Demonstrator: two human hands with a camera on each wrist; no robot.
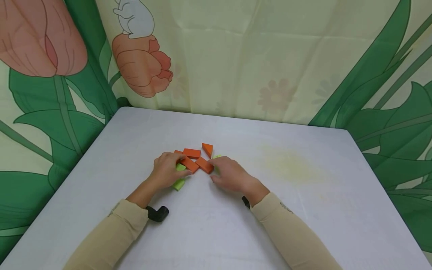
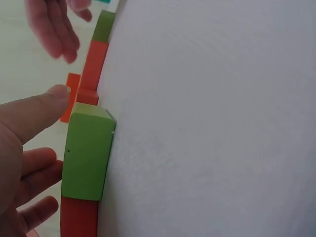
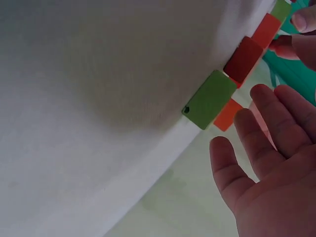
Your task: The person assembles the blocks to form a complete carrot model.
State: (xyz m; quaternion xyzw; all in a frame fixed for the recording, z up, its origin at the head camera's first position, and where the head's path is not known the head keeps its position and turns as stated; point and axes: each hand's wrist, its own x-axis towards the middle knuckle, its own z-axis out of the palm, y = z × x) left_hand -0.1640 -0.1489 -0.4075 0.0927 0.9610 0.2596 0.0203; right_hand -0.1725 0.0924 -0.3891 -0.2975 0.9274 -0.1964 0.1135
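Observation:
A small cluster of orange blocks (image 1: 195,159) and light green blocks lies mid-table. My left hand (image 1: 170,168) hovers over the cluster's left side, fingers loosely bent, and grips nothing. One green block (image 1: 179,184) pokes out beneath it. In the left wrist view my thumb (image 2: 42,108) points at the top of that green block (image 2: 88,157), with an orange block (image 2: 93,64) beyond. My right hand (image 1: 222,171) is at the cluster's right side, fingertips near an orange block (image 1: 204,165). The right wrist view shows its fingers (image 3: 261,128) spread straight beside another green block (image 3: 210,98).
The white table (image 1: 303,210) carries a faint yellowish stain (image 1: 290,165) to the right of the blocks. A flower-patterned curtain (image 1: 236,56) hangs close behind and along both sides. A black wrist strap part (image 1: 158,213) rests by my left sleeve.

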